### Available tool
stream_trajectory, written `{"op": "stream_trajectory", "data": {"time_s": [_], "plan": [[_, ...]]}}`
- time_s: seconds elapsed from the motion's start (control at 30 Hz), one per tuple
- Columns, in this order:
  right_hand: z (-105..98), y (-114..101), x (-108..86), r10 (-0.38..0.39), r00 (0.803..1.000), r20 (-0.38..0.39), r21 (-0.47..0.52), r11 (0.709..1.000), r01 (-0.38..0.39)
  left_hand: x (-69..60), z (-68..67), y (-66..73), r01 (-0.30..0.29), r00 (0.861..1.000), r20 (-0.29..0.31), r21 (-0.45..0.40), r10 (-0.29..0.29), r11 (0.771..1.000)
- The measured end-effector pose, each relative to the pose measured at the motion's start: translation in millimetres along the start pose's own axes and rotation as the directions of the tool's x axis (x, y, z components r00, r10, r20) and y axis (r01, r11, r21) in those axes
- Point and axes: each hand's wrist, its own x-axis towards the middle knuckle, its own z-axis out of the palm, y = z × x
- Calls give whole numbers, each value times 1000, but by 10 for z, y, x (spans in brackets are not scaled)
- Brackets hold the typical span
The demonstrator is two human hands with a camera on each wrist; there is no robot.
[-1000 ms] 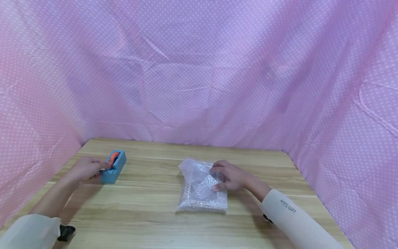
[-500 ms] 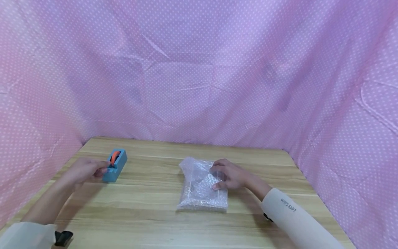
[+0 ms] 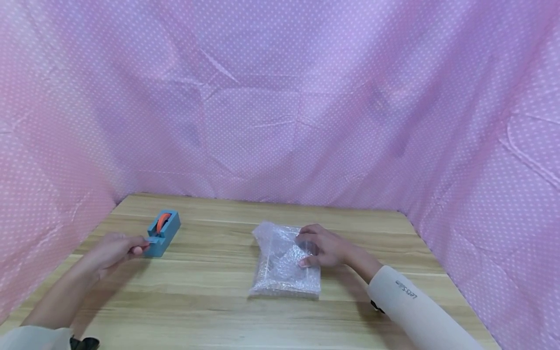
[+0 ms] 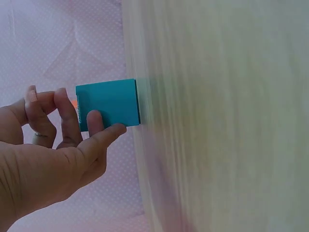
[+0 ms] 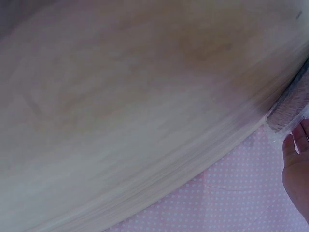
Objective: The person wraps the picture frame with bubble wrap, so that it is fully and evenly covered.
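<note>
A blue tape dispenser (image 3: 163,234) with an orange roll of tape (image 3: 163,222) stands at the left of the wooden table. At its front end, my left hand (image 3: 114,250) pinches what looks like a thin clear strip of tape between thumb and finger. In the left wrist view the dispenser's teal front face (image 4: 108,104) lies beyond the fingers. A flat package in bubble wrap (image 3: 284,277) lies near the middle of the table. My right hand (image 3: 328,247) rests on its upper right side, fingers spread over the wrap; the right wrist view shows only part of that hand (image 5: 298,169).
The wooden table (image 3: 210,311) reaches back to a pink dotted cloth (image 3: 271,121), which hangs behind it and on both sides. Table surface shows between the dispenser and the package.
My left hand has drawn back from the dispenser, toward the lower left. The dispenser has shifted slightly to the right. My right hand and the package stay put.
</note>
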Motion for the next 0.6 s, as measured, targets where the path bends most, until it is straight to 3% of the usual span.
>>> {"op": "stream_trajectory", "data": {"time_s": [0.3, 0.6], "plan": [[-14, 2, -17, -29, 999, -19, 7, 1000, 29, 2, 1, -23, 6, 1000, 6, -26, -6, 1000], [-1, 6, -9, -38, 999, -19, 4, 999, 38, 31, -7, -85, 28, 999, 22, 27, -28, 999]]}}
